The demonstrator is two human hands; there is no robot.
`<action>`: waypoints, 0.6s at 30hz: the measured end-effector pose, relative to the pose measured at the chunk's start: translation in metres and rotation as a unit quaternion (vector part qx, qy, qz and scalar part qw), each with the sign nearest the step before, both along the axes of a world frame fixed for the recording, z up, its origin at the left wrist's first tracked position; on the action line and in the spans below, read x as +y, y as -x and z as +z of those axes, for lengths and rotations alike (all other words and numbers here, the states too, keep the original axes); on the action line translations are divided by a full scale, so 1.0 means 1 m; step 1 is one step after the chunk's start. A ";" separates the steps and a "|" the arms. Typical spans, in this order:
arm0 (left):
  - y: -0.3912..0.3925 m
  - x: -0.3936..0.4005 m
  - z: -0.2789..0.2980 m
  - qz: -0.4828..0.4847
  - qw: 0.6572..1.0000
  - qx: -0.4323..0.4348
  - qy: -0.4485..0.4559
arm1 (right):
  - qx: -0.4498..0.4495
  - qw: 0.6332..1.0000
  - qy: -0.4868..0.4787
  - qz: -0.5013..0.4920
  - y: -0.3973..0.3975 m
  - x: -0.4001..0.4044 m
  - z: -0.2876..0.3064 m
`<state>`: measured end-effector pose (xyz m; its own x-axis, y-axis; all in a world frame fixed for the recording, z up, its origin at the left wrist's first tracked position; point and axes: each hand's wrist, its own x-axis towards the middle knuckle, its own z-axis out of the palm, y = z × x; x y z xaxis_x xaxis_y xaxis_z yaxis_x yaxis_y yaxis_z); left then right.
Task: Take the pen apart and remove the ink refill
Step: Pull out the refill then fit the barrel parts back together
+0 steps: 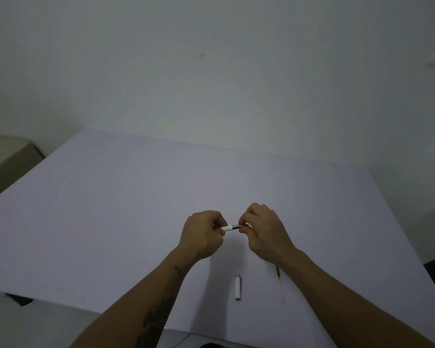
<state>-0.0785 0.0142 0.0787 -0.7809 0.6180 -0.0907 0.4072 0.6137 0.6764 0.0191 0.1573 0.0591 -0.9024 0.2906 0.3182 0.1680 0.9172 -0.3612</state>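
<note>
Two bare hands meet above the middle of a big pale purple table [111,209]. They hold a small pen body [232,227] between them. It lies sideways, up off the table.

The left hand [202,234] is curled into a loose fist. Its fingers [217,218] pinch the white end of the pen body. The right hand [264,232] is curled too. Its fingers [245,219] pinch the dark end. Only a short bit of the pen body shows in the gap between the two hands. The rest is hidden inside the fingers.

Two more parts lie on the table, closer to the person. One is a white pen cap [238,286]. It lies flat, pointing away from the person, below the gap between the hands. The other is the thin ink refill [280,283]. It lies flat to the right of the cap, just beside the right forearm. Its far end is dark, it has a small yellow band, and its near end is pale and thin. The cap and the refill are near each other but do not touch.

A plain white wall [211,71] stands behind the table.
</note>
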 end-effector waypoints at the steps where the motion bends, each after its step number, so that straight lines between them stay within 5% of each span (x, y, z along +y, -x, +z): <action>1: 0.000 0.000 0.000 0.000 1.000 0.000 -0.001 | -0.002 1.000 0.002 -0.001 0.000 0.000 0.000; 18: 0.000 -0.002 -0.003 0.001 0.999 0.051 0.001 | 0.002 1.000 -0.010 -0.013 0.004 -0.007 -0.002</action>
